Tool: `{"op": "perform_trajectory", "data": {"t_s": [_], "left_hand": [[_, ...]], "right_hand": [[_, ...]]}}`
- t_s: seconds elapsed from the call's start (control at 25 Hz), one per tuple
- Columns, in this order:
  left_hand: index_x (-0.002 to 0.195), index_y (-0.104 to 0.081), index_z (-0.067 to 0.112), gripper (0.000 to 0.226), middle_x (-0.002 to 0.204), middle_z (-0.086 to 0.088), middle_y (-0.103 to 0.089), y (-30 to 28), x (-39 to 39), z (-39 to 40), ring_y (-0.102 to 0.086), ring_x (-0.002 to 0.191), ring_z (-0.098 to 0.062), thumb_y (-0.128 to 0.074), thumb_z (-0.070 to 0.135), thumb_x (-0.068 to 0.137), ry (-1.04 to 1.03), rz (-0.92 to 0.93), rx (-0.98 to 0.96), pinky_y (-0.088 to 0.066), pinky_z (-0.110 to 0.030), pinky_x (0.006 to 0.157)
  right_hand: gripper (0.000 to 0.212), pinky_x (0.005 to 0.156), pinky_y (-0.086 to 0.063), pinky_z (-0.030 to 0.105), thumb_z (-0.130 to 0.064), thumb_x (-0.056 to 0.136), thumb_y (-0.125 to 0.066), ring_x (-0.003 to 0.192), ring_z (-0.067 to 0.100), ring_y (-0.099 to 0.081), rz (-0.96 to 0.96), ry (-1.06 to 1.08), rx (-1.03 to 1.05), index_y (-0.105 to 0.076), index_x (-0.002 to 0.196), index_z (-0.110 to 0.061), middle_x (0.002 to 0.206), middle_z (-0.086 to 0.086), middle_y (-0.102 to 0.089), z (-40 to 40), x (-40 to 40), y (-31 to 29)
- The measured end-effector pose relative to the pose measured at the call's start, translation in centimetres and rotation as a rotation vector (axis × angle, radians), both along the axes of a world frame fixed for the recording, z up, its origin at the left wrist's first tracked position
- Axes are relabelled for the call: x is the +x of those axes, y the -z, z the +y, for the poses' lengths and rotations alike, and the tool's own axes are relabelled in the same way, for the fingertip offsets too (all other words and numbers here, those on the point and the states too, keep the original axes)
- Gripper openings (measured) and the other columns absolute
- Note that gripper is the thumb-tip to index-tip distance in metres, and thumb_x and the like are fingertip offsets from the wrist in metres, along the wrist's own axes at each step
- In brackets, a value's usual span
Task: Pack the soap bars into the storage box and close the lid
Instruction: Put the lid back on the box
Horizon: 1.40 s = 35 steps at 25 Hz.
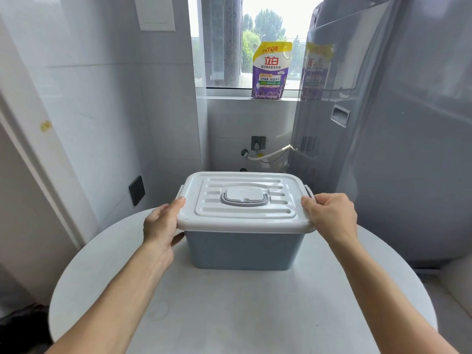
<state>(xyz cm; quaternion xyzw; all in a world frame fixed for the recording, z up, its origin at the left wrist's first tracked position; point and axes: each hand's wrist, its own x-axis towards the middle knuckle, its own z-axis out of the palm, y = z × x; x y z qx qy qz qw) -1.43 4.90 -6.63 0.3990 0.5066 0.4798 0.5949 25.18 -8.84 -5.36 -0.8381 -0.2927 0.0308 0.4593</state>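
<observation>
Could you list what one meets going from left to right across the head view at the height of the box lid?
Left hand → lid of the storage box → right hand.

There is one storage box (242,249), blue-grey, and it has one white lid (242,200) on top. The lid has one grey handle (244,198) in the middle. Two hands are here: one left hand (161,226) and one right hand (332,215). There is one round white counter (229,315). On the window sill stands one purple and yellow soap bag (271,71). Two dark wall sockets show: one on the left wall (137,190) and one on the back wall (258,143). One big grey machine (396,149) is on the right. No soap bars can be seen.
</observation>
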Motion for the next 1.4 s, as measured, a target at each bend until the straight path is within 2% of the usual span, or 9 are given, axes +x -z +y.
{"op": "perform_trajectory", "data": {"t_s": [0.12,0.24,0.32,0.4,0.48,0.64,0.88,1.12,1.4], "left_hand": [[0.108,-0.072,0.014,0.026,0.086,0.011,-0.07,0.1,0.2,-0.1,-0.063,0.075,-0.004,-0.072,0.021,0.083,-0.095,0.08,0.229,-0.052,-0.018,0.072],[0.111,-0.072,0.019,0.032,0.097,0.0,-0.076,0.2,0.3,-0.2,-0.068,0.081,-0.012,-0.07,0.012,0.08,0.068,-0.102,0.121,-0.056,-0.029,0.08],[0.117,-0.07,0.023,0.041,0.105,-0.002,-0.076,0.3,0.3,-0.2,-0.069,0.084,-0.016,-0.069,0.009,0.079,0.13,-0.193,0.079,-0.054,-0.032,0.077],[0.118,-0.07,0.025,0.041,0.109,-0.003,-0.075,0.5,0.3,0.0,-0.068,0.085,-0.016,-0.068,0.009,0.08,0.114,-0.226,0.08,-0.054,-0.032,0.077],[0.123,-0.067,0.024,0.044,0.117,-0.001,-0.073,0.5,0.4,0.0,-0.068,0.095,-0.015,-0.068,0.011,0.081,0.092,-0.169,0.122,-0.053,-0.034,0.089],[0.134,-0.059,0.027,0.054,0.125,0.005,-0.068,0.5,0.0,0.1,-0.066,0.107,-0.016,-0.07,0.018,0.082,0.121,-0.052,0.175,-0.053,-0.042,0.095],[0.13,-0.025,0.075,0.104,0.14,0.024,-0.05,2.1,-4.8,1.0,-0.047,0.13,-0.006,-0.091,0.029,0.064,0.845,0.064,0.114,-0.054,-0.053,0.088],[0.13,-0.031,0.072,0.097,0.139,0.016,-0.054,2.7,-3.2,1.7,-0.051,0.128,-0.01,-0.089,0.026,0.066,0.718,-0.031,0.145,-0.055,-0.057,0.086],[0.134,-0.031,0.066,0.096,0.14,0.006,-0.054,2.5,-0.1,4.7,-0.055,0.125,-0.028,-0.088,0.026,0.069,0.639,-0.05,0.132,-0.049,-0.064,0.091]], "right_hand": [[0.041,0.052,-0.034,0.031,-0.035,0.08,-0.065,0.053,0.022,-0.037,0.029,-0.019,0.047,-0.058,0.068,0.004,0.053,0.004,-0.043,0.0,0.1,0.1],[0.035,0.054,-0.033,0.031,-0.032,0.075,-0.064,0.059,0.02,-0.038,0.161,-0.141,0.198,-0.059,0.073,0.003,0.058,0.003,-0.045,-0.6,-0.5,0.8],[0.015,0.053,-0.043,0.025,-0.028,0.075,-0.063,0.06,0.015,-0.053,0.316,-0.297,0.327,-0.069,0.085,-0.018,0.067,-0.008,-0.063,-1.2,-1.9,1.4],[0.03,0.063,-0.051,0.022,-0.03,0.077,-0.061,0.075,0.0,-0.067,0.411,-0.353,0.384,-0.067,0.094,-0.053,0.089,-0.026,-0.072,-1.5,-2.7,2.1],[0.038,0.072,-0.051,0.028,-0.032,0.076,-0.061,0.088,-0.004,-0.066,0.445,-0.351,0.42,-0.061,0.09,-0.067,0.097,-0.036,-0.068,-1.2,-2.9,2.4],[0.038,0.08,-0.053,0.035,-0.034,0.075,-0.061,0.102,0.01,-0.066,0.417,-0.336,0.439,-0.061,0.102,-0.061,0.107,-0.026,-0.069,-0.9,-2.8,2.5],[0.088,0.086,-0.058,0.043,-0.049,0.074,-0.081,0.121,0.001,-0.058,0.579,-0.774,0.102,-0.022,0.134,-0.073,0.138,-0.032,-0.051,-4.0,0.5,4.0],[0.079,0.091,-0.053,0.048,-0.065,0.065,-0.08,0.116,0.017,-0.064,0.643,-0.673,0.118,-0.033,0.128,-0.07,0.131,-0.019,-0.063,-2.5,0.1,5.8],[0.07,0.089,-0.053,0.046,-0.064,0.064,-0.081,0.111,0.019,-0.067,0.695,-0.63,0.207,-0.041,0.122,-0.068,0.114,-0.027,-0.069,1.6,1.5,5.5]]}}
